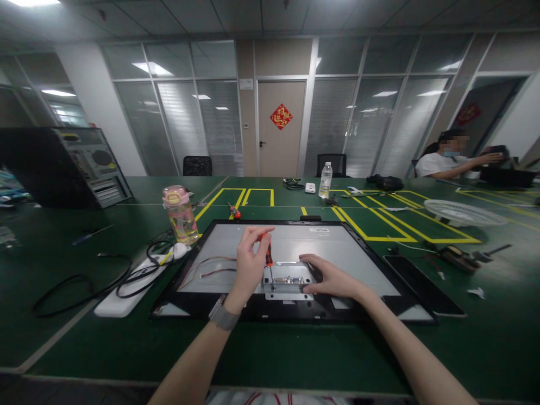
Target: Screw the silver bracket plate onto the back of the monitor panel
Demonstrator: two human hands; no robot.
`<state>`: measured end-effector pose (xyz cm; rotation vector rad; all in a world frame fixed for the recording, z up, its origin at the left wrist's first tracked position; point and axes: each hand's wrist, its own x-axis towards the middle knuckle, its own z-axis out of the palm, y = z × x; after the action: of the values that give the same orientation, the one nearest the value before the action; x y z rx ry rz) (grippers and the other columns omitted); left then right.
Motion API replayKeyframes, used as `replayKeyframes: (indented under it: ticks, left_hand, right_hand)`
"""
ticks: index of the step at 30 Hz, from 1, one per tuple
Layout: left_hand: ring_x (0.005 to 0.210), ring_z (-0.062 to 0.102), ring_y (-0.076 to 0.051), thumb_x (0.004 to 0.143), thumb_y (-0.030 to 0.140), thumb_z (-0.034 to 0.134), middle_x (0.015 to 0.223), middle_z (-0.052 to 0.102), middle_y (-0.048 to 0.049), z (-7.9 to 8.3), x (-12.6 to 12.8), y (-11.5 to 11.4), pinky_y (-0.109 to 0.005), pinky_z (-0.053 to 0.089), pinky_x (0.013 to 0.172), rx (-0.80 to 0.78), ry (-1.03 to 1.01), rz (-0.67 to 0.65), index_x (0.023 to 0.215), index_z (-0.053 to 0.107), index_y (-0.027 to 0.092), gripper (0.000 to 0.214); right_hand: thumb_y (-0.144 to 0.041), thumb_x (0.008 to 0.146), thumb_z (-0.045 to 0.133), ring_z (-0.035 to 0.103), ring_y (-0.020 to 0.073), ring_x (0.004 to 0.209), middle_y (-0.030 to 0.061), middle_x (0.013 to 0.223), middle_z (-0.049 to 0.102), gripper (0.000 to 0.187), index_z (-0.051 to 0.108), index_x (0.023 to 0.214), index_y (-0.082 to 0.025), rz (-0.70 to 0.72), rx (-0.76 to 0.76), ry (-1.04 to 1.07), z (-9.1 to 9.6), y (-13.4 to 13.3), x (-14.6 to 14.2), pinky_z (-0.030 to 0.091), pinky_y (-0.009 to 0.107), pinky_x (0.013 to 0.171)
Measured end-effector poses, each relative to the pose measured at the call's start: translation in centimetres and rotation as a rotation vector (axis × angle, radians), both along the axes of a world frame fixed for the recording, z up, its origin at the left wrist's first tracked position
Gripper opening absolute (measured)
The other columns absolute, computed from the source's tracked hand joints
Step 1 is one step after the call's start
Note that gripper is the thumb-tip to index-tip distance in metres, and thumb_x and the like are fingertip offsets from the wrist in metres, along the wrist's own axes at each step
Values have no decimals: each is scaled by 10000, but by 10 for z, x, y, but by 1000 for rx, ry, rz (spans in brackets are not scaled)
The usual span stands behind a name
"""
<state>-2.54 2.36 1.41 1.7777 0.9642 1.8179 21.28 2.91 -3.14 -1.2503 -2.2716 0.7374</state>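
Note:
A flat monitor panel [337, 247] lies face down on the green table, its grey metal back up inside a black frame. A small metal bracket plate [287, 279] sits near its front middle. My left hand [250, 264] is closed around a red-and-black screwdriver [268, 256], held upright with the tip down on the plate's left side. My right hand [331, 277] rests flat on the plate's right edge, fingers stretched out toward it. Thin coloured wires [206, 269] lie on the panel to the left of my left hand.
A pink-lidded bottle [181, 216], a white keyboard [135, 287] and black cables [84, 287] lie at the left, a computer case [80, 166] behind. A fan grille [464, 214], a water bottle [325, 180] and tools lie at the right. Another person [447, 160] sits far right.

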Motion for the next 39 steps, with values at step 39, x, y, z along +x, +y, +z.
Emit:
replayKeyframes:
  ticks: [39]
  left_hand:
    - [834,642,-184,859,312,566,924,675,-71,4,0,4,-334,495,828,-133,-90,-256,1047,665,176,253]
  right_hand:
    - [-489,668,767,378,305,1355,110,1470,423,820,455,1371,-206,8,-121,20,0,4,12,266,467,1150]
